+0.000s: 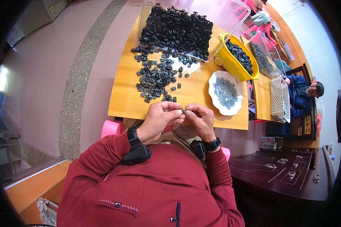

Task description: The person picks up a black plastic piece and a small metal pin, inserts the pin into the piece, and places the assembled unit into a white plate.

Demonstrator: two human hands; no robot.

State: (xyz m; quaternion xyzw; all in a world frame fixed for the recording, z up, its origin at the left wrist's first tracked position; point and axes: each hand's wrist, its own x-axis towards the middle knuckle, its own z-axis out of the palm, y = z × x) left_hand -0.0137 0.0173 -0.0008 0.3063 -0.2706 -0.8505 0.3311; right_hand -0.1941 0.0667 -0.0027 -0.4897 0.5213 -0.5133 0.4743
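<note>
Just off the near edge of the wooden table [121,102], my two hands meet fingertip to fingertip. My left hand [163,116] is closed in a pinch, and my right hand [201,120] pinches from the other side. Between them is a small dark piece [183,111], mostly covered by the fingertips. A loose pile of small black plastic pieces with holes [157,77] lies on the table just beyond my left hand. Beyond my right hand stands a white scalloped dish [212,90] full of tiny grey metal parts, too small to make out singly.
A clear plastic bin [231,26] heaped with black pieces lies at the far side. Beside it stand a yellow tub [250,77] of dark parts, another clear bin [271,53] and a white perforated basket [279,100]. Another person [301,94] sits at the right.
</note>
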